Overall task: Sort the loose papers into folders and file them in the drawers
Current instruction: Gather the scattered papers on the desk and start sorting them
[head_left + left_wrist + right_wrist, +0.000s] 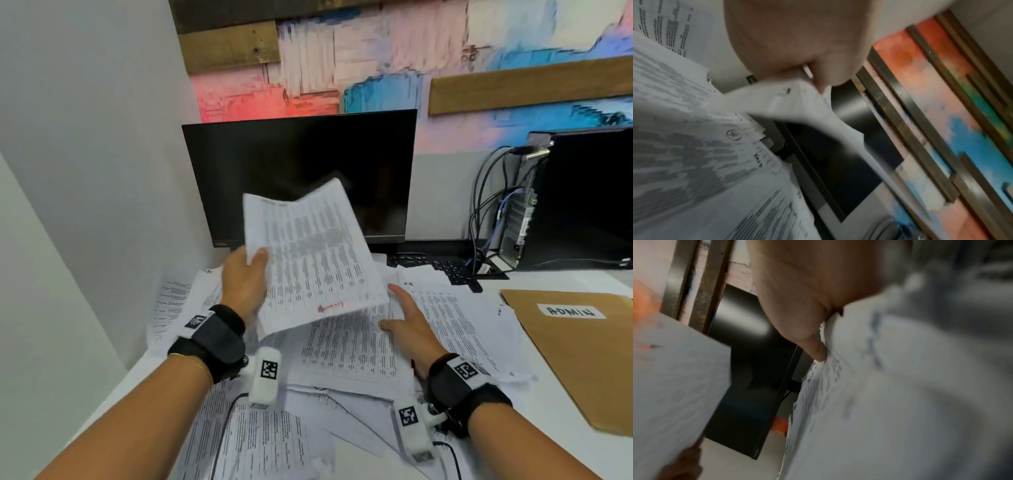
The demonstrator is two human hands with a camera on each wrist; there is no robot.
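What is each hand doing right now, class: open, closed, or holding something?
Left hand: closed, pinching a lifted printed sheet by its edge.
Right hand: open, fingers straight, resting flat on the loose papers.

papers (349, 346): matt white paper | folder (579, 356): matt brown card | monitor (298, 178): glossy black

Two hands: left hand (244, 281), right hand (409, 323). One lifted sheet (313, 253). Loose papers (359, 349) on bench (555, 445): many, overlapping, count unclear. One brown folder (579, 356) labeled ADMIN. One monitor (301, 171), one keyboard (442, 267), one computer tower (582, 198).
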